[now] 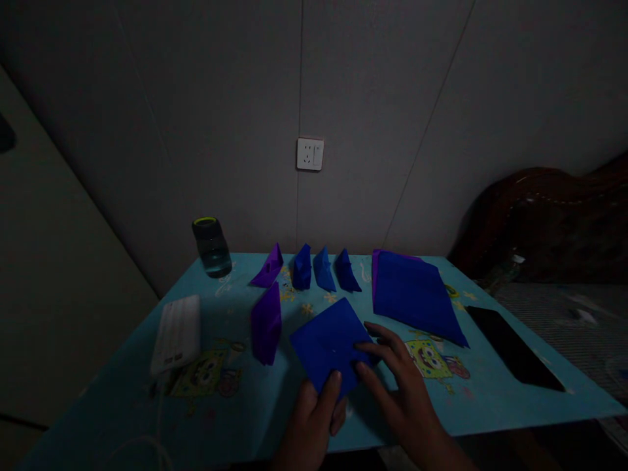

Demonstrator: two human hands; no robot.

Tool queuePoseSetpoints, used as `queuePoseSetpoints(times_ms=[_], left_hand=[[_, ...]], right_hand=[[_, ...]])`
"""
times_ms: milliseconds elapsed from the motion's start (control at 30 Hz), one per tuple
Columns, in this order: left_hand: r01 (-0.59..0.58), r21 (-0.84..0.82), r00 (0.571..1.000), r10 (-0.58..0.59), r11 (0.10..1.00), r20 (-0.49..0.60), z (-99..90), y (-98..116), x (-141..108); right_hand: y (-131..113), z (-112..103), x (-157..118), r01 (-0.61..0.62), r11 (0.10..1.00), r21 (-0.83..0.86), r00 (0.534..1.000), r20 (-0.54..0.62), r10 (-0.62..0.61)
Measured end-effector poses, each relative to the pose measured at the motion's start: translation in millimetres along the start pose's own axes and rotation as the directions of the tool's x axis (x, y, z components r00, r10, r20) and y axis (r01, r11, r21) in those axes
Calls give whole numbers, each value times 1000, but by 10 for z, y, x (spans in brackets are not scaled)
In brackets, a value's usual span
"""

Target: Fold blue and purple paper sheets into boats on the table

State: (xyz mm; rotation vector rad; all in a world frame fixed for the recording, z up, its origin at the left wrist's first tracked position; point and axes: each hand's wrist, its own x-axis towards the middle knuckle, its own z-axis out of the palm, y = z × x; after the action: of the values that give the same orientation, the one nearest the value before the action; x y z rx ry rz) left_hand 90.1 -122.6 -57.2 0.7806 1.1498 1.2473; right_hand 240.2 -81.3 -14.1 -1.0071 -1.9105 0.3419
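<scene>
A folded square of blue paper [330, 337] is held above the near edge of the table. My left hand [314, 418] pinches its lower corner, thumb on top and fingers beneath. On the paper's right corner rest the fingers of my right hand [395, 376], with thumb and fingertips touching it. Behind it stand several folded paper boats in a row: a purple boat [269, 267], a dark blue boat [301, 267], a lighter blue boat [324, 269] and another dark blue boat [347, 271]. A purple folded paper piece [266, 325] lies left of the square.
Blue sheets [415, 294] lie over purple ones at the back right. A black phone-like slab [513, 347] is near the right edge. On the left are a white power bank [177, 332] with a cable and a water bottle [212, 248]. A wall socket [310, 154] is behind.
</scene>
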Motion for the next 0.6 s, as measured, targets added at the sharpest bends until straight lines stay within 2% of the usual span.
queuePoseSetpoints(times_ms=[67,133,200,267,400,600], left_hand=[[25,-24,997,-23,999,70,9,12,0],[36,-21,995,-34,999,90,11,22,-10],[44,-20,997,-43,999,63,16,29,-17],[44,-55,999,-45,997,-1,26,41,-18],[27,-156,993,-45,987,-111,42,89,-8],[43,-95,999,-44,995,-7,17,100,-10]], right_hand=[[7,7,45,-180,967,179,984,39,176],[-9,18,75,-358,863,356,934,149,326],[-32,34,88,-466,753,465,884,225,409],[-57,49,95,-488,720,493,871,224,437],[-101,46,132,-493,759,425,870,253,423],[-66,-21,159,-536,695,480,844,301,443]])
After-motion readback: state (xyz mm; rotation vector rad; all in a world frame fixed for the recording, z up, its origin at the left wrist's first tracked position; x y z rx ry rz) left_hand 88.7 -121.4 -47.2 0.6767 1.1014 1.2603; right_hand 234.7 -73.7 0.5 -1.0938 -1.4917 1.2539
